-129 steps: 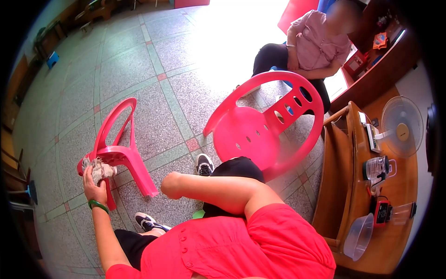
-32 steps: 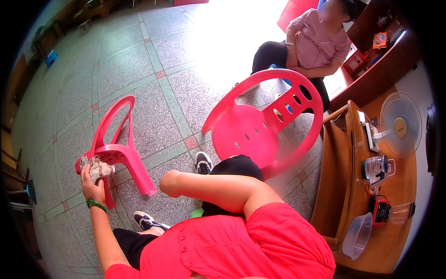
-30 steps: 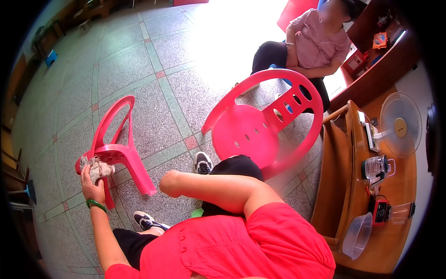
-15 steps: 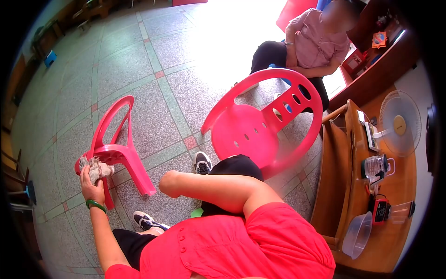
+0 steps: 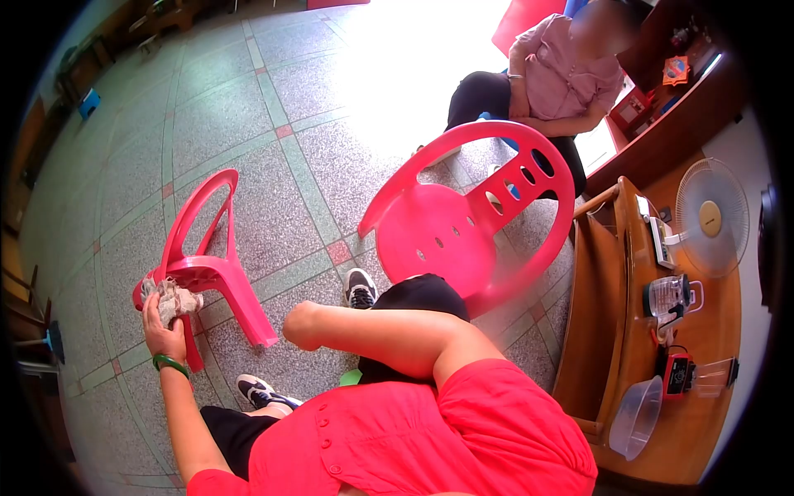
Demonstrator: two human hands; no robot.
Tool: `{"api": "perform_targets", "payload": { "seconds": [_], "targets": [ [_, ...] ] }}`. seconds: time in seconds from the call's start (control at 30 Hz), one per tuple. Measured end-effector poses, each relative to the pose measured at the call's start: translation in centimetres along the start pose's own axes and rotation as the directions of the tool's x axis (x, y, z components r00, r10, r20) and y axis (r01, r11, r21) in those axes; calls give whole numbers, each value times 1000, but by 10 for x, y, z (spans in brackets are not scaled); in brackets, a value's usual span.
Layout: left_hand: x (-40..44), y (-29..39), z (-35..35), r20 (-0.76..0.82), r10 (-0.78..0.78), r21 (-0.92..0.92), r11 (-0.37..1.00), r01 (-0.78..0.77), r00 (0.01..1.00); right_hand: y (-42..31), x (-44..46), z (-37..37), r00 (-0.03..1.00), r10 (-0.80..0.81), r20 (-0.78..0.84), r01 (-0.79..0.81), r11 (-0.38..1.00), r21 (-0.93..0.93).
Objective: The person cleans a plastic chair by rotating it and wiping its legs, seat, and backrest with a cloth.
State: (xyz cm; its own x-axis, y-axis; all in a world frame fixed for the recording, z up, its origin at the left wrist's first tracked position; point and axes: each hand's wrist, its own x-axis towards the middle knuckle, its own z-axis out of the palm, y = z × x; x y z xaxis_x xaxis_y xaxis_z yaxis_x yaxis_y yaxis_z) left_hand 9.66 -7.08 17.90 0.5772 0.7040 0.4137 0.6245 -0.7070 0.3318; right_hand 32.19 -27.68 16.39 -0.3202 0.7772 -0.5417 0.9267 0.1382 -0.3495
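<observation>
Cloth [image 5: 177, 302] in the left hand [image 5: 165, 332] touches a pink chair [image 5: 222, 271].

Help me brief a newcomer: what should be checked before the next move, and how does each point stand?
1. Cloth in the left hand: ok, gripped.
2. Cloth against the pink frame: ok, they appear to touch.
3. Right hand free: cannot tell; its fingers are hidden.
4. Left shoe clear of the pink frame: ok, floor shows between.
5. Pink chair clear of the seated person: cannot tell; they overlap in view.
</observation>
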Motion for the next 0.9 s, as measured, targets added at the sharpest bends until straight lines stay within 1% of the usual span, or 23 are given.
{"api": "perform_targets", "payload": {
  "seconds": [0.47,0.5,0.53,0.57,0.6,0.63,0.67,0.7,0.73,0.77,0.8,0.83,0.87,0.9],
  "targets": [
    [0,2,-1,-12,0,-5,1000,0,1000,0,-3,-3,1000,-7,-11,7,1000,14],
    [0,2,-3,-7,-12,7,1000,12,1000,-1,-5,-7,1000,-10,9,10,999,31],
    [2,3,-4,-6,-13,13,1000,13,1000,1,-9,-12,1000,-4,23,3,999,47],
    [4,1,-2,-21,12,0,1000,-12,1000,6,-13,-19,1000,21,3,-21,999,40],
    [3,-5,1,-23,17,6,1000,-17,1000,12,-19,-26,998,-48,-51,60,968,245],
    [3,-7,4,-19,17,14,1000,-16,1000,12,-30,-38,986,-113,-119,154,888,434],
    [2,-9,5,-20,28,11,1000,-27,999,19,-44,-51,988,-125,-95,156,757,635],
    [2,-5,4,-23,18,4,1000,-18,1000,22,-70,-72,974,-167,-151,224,639,736],
    [0,-4,3,-29,17,2,1000,-17,999,27,-90,-85,959,-172,-227,282,462,841],
    [0,-4,5,-39,14,-3,1000,-14,999,36,-121,-97,892,-218,-395,446,288,848],
    [2,-3,5,-46,14,-8,1000,-14,999,45,-158,-105,724,-270,-635,689,230,688],
    [2,-4,3,-42,17,-12,1000,-17,999,46,-196,-116,652,-178,-737,756,69,651],
    [0,-4,2,-31,17,-17,1000,-18,999,46,-243,-125,538,-57,-841,837,-84,541],
    [0,-7,3,-42,40,-30,999,-42,998,43,-290,-129,404,78,-911,903,-190,384]
  ]
}}
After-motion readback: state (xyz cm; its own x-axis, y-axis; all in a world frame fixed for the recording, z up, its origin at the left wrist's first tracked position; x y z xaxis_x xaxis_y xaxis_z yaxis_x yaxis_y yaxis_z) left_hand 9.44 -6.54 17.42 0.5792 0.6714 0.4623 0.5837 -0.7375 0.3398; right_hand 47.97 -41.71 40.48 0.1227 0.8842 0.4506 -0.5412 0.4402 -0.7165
